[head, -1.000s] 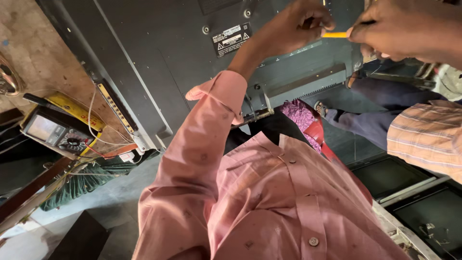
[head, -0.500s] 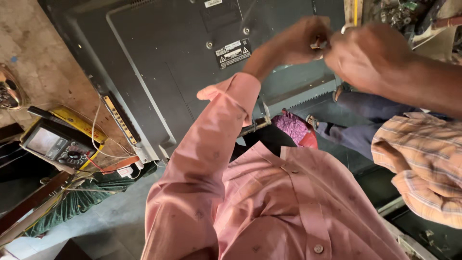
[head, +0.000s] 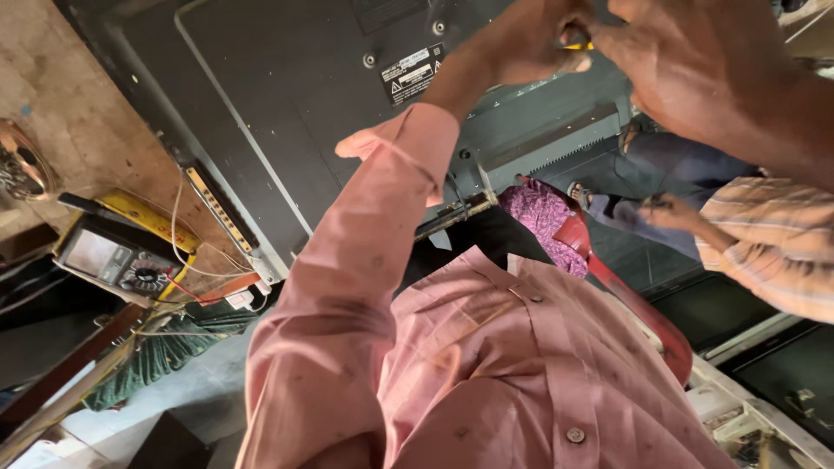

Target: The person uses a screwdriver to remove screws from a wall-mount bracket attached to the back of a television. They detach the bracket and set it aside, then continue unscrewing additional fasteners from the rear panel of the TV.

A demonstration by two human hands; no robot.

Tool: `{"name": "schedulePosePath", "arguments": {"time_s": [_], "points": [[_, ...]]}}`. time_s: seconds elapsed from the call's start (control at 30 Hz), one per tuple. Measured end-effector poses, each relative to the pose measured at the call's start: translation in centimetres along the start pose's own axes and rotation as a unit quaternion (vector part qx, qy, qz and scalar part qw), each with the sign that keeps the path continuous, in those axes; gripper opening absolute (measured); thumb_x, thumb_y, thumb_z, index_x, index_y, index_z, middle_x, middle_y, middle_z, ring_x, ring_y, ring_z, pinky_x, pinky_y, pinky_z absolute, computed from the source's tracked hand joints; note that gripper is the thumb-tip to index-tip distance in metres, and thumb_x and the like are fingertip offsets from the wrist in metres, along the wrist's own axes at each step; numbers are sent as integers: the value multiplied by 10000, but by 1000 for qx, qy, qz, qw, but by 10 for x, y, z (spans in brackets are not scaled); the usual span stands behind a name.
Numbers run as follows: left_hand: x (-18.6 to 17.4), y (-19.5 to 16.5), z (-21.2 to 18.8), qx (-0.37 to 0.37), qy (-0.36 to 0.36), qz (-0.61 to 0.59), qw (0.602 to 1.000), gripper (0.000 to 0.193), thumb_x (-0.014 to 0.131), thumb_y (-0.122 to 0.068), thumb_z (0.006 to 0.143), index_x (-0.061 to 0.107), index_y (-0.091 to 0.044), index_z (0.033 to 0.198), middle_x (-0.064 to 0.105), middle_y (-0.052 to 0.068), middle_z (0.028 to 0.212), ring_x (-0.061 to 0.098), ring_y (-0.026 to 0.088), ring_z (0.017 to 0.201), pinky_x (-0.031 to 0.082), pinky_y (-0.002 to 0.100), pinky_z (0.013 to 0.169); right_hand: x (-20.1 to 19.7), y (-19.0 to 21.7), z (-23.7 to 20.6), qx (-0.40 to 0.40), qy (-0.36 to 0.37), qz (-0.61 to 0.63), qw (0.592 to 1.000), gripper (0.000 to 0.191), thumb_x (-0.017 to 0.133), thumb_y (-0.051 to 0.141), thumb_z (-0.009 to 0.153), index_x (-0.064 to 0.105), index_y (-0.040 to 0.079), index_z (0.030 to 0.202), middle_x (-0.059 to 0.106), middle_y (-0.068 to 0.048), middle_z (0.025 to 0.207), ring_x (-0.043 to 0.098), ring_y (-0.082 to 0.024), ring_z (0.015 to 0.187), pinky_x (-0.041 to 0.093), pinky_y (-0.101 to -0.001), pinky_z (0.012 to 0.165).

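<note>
Both hands meet over dark panel (head: pixel 287 113) — left hand (head: pixel 530 39) pinching yellow tool (head: pixel 580 45), right hand (head: pixel 695 61) clenched.

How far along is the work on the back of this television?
Done: nothing clearly; the dark back panel is still on, screws showing. In hand: pink-sleeved hand grips a yellow-handled tool, bare-armed hand beside it. Left: apparently the panel itself; multimeter untouched.

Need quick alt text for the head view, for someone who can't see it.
Both bare hands, left hand and right hand, meet on a small yellow-handled tool over the dark grey flat back panel of a television. A yellow-cased multimeter lies left on the wooden bench.
</note>
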State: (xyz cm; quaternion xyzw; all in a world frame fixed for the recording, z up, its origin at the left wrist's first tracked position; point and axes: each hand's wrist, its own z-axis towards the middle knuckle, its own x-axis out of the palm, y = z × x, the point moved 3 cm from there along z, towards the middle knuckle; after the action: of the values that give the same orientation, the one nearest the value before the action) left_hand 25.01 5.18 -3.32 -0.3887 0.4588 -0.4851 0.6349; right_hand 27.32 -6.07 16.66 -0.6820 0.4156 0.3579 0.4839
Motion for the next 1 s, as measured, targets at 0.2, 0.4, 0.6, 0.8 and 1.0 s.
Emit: {"name": "schedulePosePath", "arguments": {"time_s": [0.2,0.4,0.6,0.8,1.0], "points": [[7,5,-2,-8,20,-68,997,232,835,-173,916,720,-18,1046,777,49,928,770,137,850,594,289,732,-13,-9,-10,84,7,202,976,204,772,146,949,723,56,1125,618,-76,873,616,-244,747,508,-390,688],[-3,-9,2,36,-27,12,999,289,907,-180,805,740,-27,982,698,76,803,682,194,746,523,341,636,-9,-12,-28,85,6,141,986,69,731,86,1019,667,75,996,621,-33,964,626,-211,910,517,-339,816],[4,-9,10,4,17,-20,1000,278,868,-220,901,696,-36,1021,732,30,886,717,150,782,548,339,693,0,-22,-31,120,-68,262,955,132,739,107,954,679,39,1050,656,-78,1024,637,-266,902,504,-397,820],[-4,-18,13,1,-8,7,1000,339,926,-217,781,707,-23,952,719,39,835,702,171,751,528,336,643,-10,-22,-27,174,-34,189,966,173,728,207,1021,713,47,1087,631,-93,915,631,-276,790,519,-420,817],[-3,-31,17,-54,4,-18,998,308,905,-229,811,697,-35,932,702,26,843,712,158,783,547,315,687,-23,-27,-23,160,-72,338,925,248,790,109,936,709,-39,1118,650,-154,983,615,-301,738,497,-419,694]]}}
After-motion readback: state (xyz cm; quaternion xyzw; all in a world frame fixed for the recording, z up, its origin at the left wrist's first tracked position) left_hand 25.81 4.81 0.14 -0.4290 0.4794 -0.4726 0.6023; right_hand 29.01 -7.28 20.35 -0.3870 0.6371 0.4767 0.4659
